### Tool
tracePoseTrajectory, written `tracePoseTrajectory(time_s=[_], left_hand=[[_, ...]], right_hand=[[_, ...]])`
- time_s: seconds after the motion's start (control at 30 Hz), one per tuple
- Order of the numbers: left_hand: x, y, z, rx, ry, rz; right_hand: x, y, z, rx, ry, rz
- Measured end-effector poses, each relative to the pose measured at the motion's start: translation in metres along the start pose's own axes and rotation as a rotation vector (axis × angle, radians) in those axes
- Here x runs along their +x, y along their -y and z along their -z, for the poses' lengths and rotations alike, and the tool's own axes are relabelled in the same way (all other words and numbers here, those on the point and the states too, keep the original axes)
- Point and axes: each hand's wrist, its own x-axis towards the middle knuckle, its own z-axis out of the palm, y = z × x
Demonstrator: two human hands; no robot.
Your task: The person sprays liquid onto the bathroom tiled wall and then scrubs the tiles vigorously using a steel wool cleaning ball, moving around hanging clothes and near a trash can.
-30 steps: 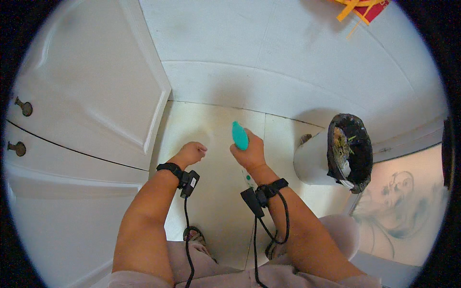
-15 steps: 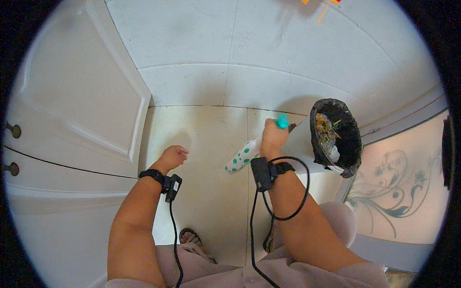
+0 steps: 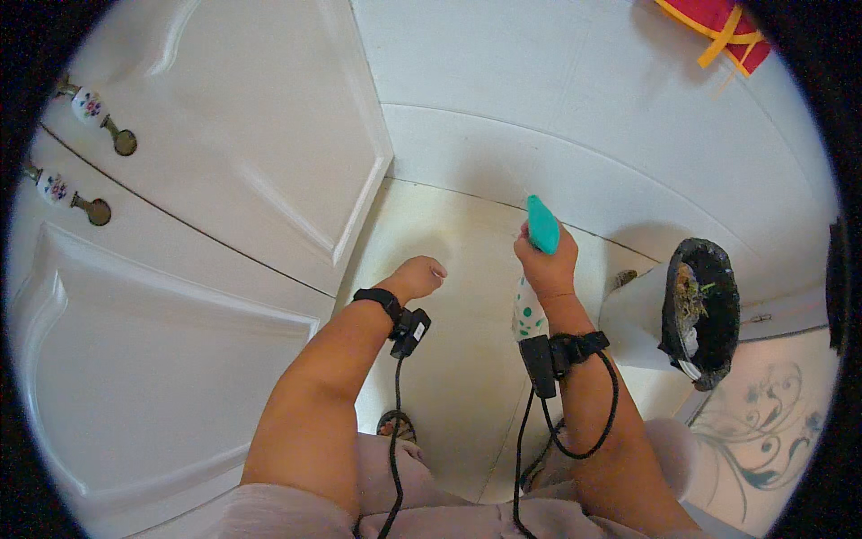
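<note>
My right hand [image 3: 548,260] is wrapped round what looks like a spray bottle, gripping it just under its teal top [image 3: 542,225]. The bottle's white body with green dots [image 3: 528,314] hangs below the fist, partly hidden by the hand and wrist. To the left, my left hand [image 3: 418,277] hovers above the floor with its fingers loosely curled and nothing visible in them. Each wrist wears a black strap with a small black box and a cable.
A light-coloured bin [image 3: 630,314] with a black liner [image 3: 714,359] and plant scraps stands right of my right hand. White cabinet doors [image 3: 269,162] with ornate handles [image 3: 90,106] rise at left. A red cloth with yellow ties [image 3: 732,27] hangs at the upper right.
The view has shifted left, so the surroundings sit further right. The bottle has swung from tilted to hanging more upright, and its teal top shows more fully. The right hand still grips it.
</note>
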Motion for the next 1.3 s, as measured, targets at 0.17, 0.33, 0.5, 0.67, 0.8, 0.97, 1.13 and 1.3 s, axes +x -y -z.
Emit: tracePoseTrajectory(time_s=[0.17,0.33,0.5,0.67,0.8,0.97,1.13,1.3], left_hand=[[-0.011,-0.006,0.005,0.094,-0.030,0.005],[0.013,0.001,-0.016,0.186,0.017,-0.057],[0.022,0.068,-0.007,-0.058,-0.250,-0.378],[-0.004,0.018,0.013,0.141,-0.025,-0.022],[-0.020,-0.011,0.028,0.056,-0.056,0.084],[-0.020,-0.007,0.038,-0.050,-0.032,0.078],[-0.012,-0.010,0.029,-0.137,-0.015,0.130],[-0.003,0.061,0.019,-0.113,-0.120,-0.050]], right_hand=[[-0.005,0.035,-0.004,0.404,0.202,0.050],[-0.010,0.080,0.012,0.486,0.592,0.155],[-0.017,0.110,0.000,0.692,0.672,0.251],[-0.007,0.096,0.014,0.755,0.557,0.150],[0.002,0.092,0.019,0.628,0.328,0.142],[0.005,0.090,0.010,0.641,0.319,0.093],[0.008,0.077,0.010,0.645,0.338,0.017],[0.006,0.098,0.007,0.821,0.376,0.437]])
